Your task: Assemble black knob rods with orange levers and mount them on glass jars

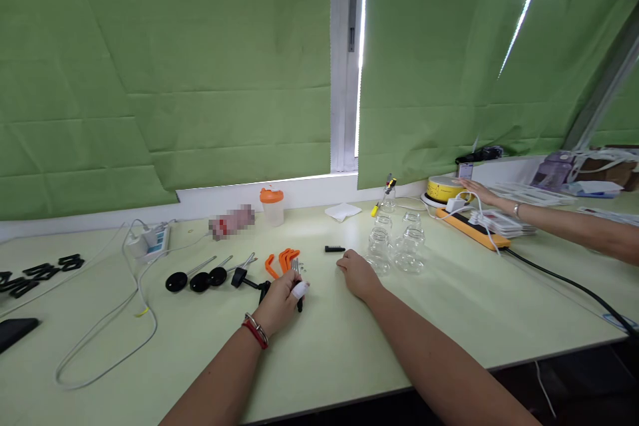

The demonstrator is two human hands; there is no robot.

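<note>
My left hand (277,305) is closed with its palm down, around a black part (300,305) whose end sticks out beside a white wrapping on one digit. Several orange hooked handles (288,258) and thin metal pieces lie just beyond its fingers. To its left are round black discs with metal rods (200,281) and a black knob-ended piece (240,277). My right hand (360,275) rests on the table with curled fingers; whatever they hold, if anything, is hidden. Just past its fingertips lies a short black ribbed piece (334,249). Clear glass jars (379,249) stand to its right.
An orange-lidded cup (272,208) and white paper (343,212) sit at the back. A white power strip (150,243) with looping cable is at left, an orange power strip (474,229) at right. Another person's hand (476,191) touches a yellow round container (443,190).
</note>
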